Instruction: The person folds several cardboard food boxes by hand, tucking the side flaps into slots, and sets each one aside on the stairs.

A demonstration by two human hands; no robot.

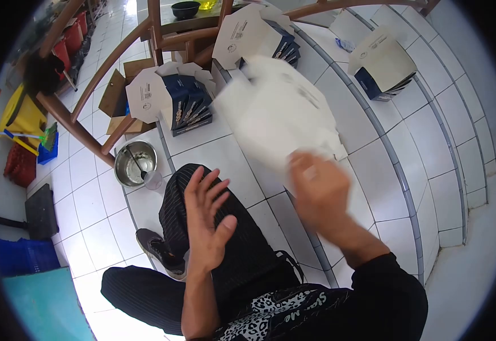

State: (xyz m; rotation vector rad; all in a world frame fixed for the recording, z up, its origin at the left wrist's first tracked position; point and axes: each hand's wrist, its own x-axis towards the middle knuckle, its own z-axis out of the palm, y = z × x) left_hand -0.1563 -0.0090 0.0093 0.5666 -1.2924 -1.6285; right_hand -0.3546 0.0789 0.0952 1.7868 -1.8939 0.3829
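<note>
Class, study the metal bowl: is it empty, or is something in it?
Not empty: a dark tool slants inside the metal bowl. Whitish patches show there too; I cannot tell whether they are contents or reflections.

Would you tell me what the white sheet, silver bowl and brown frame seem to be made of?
Sheet: probably matte cardboard, by its flat shape and notched edge, though motion blurs it. Bowl: likely polished steel, given its silvery, reflective wall. Frame: perhaps varnished wood, from its brown colour and slight sheen; painted metal is possible.
</note>
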